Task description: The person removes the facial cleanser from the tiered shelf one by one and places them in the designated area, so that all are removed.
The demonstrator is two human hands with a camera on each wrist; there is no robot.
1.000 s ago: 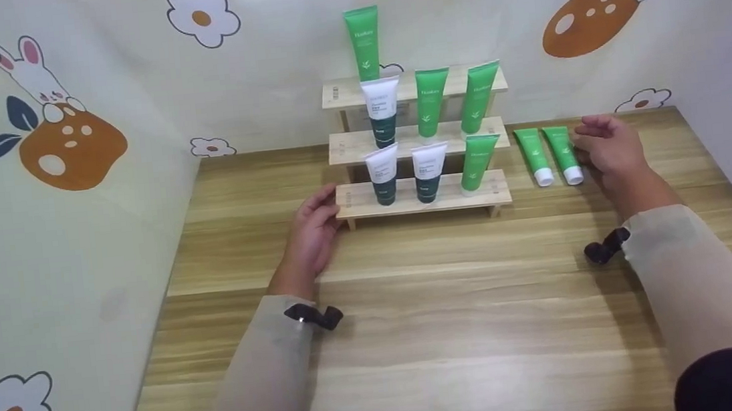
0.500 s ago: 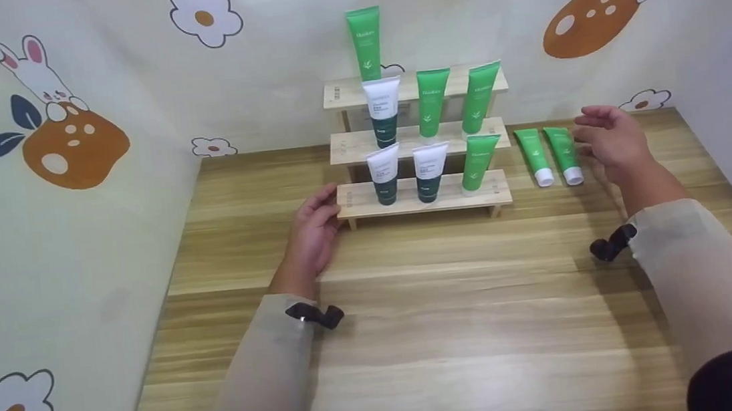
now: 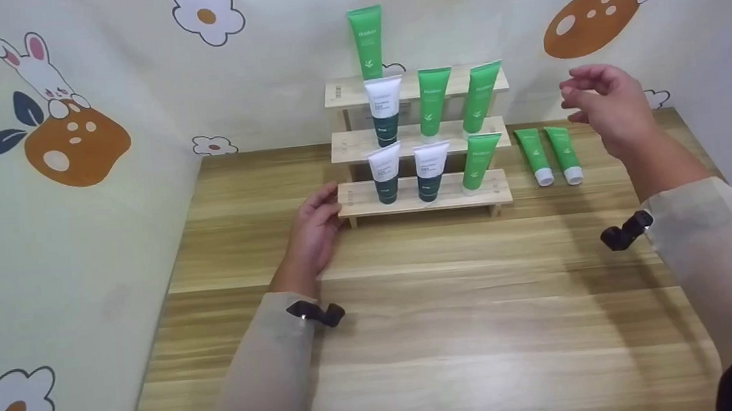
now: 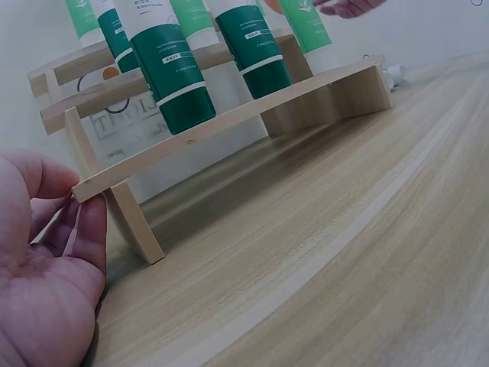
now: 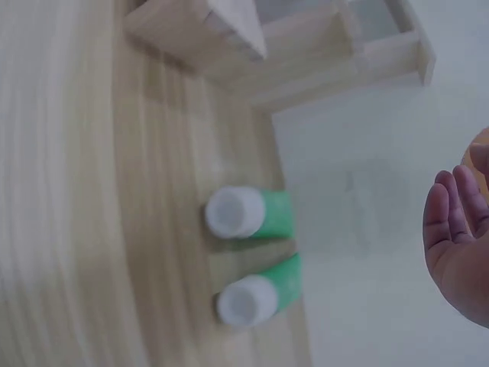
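A three-tier wooden display rack (image 3: 353,208) stands at the back of the table. My left hand (image 3: 315,234) pinches the left end of its lowest board; in the left wrist view the thumb lies above the board corner and the fingers (image 4: 90,237) below. To the right, my right hand (image 3: 611,104) hangs raised in the air, fingers loosely bent and holding nothing. Below and left of it, two green tubes (image 3: 533,156) with white caps lie side by side on the table. In the right wrist view their caps (image 5: 235,212) face the camera.
Several tubes stand on the rack: green ones (image 3: 434,101) and white-and-dark-green ones (image 3: 386,173). One green tube (image 3: 367,43) is on the top tier at left. A printed cloth backdrop (image 3: 279,73) rises behind and beside the wooden table (image 3: 444,319).
My right hand has lifted away from beside the lying tubes, upward and slightly right. My left hand keeps its place at the rack's end. The tubes have not moved.
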